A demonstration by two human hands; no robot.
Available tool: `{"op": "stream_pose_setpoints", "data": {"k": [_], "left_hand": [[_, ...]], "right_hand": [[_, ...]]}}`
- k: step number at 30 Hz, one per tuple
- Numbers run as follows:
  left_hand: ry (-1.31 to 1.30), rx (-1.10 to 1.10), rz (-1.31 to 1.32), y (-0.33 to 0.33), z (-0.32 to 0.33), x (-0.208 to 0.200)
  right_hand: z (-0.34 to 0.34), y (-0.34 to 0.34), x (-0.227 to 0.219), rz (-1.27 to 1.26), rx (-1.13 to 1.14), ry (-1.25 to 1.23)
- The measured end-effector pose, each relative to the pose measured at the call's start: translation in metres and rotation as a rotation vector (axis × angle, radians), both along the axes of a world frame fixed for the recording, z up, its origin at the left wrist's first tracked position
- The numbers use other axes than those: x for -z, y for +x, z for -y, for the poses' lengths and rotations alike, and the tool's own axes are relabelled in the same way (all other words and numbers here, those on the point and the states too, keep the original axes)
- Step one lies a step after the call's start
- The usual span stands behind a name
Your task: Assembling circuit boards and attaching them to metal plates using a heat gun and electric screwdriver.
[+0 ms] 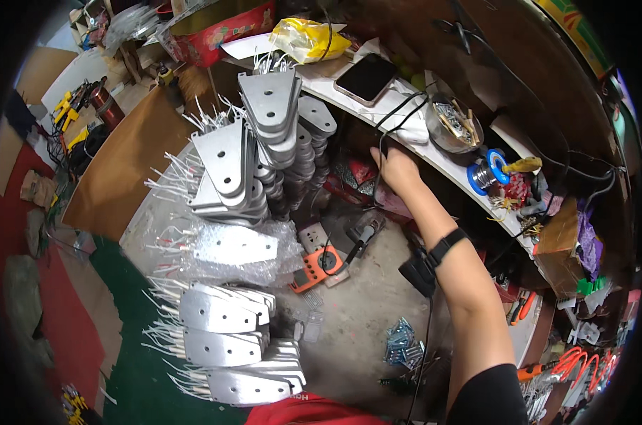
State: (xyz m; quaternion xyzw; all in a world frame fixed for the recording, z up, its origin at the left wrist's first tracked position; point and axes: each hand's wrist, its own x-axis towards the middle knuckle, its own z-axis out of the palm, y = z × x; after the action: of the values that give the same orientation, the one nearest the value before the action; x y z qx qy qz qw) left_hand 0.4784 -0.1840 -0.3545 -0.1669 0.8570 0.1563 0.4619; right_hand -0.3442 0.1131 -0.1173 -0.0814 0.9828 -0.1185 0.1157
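Observation:
My right hand [397,172] reaches in at the edge of the white shelf, next to a black cable [382,139] that hangs down past its fingertips. Most of its fingers are hidden, so whether they grip the cable I cannot tell. Behind the hand, in the dark space below the shelf, lie red and clear plastic packets [360,173]. On the workbench below sits an orange multimeter [310,273] beside a white power strip [335,276]. A black strap [446,246] circles my right forearm. My left hand is out of the picture.
Stacked metal plates with white wires [222,157] rise at left; more plates [222,312] lie nearer, and bubble wrap [282,244] between. Screws [404,345] are heaped right. The shelf carries a phone [366,78], a bowl [453,125] and a blue solder spool [485,172].

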Motion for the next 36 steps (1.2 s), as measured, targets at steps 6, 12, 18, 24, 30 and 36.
{"op": "stream_pose_setpoints", "data": {"k": [6, 12, 18, 24, 30, 36], "left_hand": [[-0.034, -0.065, -0.071, -0.064, 0.045, 0.027], [-0.067, -0.136, -0.131, -0.132, 0.076, 0.031], [-0.075, -0.215, -0.169, -0.175, 0.082, 0.029], [-0.042, -0.316, -0.155, -0.171, 0.052, 0.018], [-0.011, -0.390, -0.119, -0.157, 0.019, -0.007], [0.026, -0.467, -0.076, -0.133, -0.022, -0.040]], "right_hand": [[0.003, -0.077, 0.036, -0.332, -0.061, -0.062], [-0.022, -0.069, 0.069, -0.415, -0.023, -0.242], [-0.022, -0.081, 0.092, -0.472, 0.004, -0.401], [-0.042, -0.084, 0.108, -0.477, 0.009, -0.517], [-0.021, -0.136, 0.094, -0.468, 0.051, -0.622], [-0.016, -0.110, 0.104, -0.457, 0.094, -0.714]]}}
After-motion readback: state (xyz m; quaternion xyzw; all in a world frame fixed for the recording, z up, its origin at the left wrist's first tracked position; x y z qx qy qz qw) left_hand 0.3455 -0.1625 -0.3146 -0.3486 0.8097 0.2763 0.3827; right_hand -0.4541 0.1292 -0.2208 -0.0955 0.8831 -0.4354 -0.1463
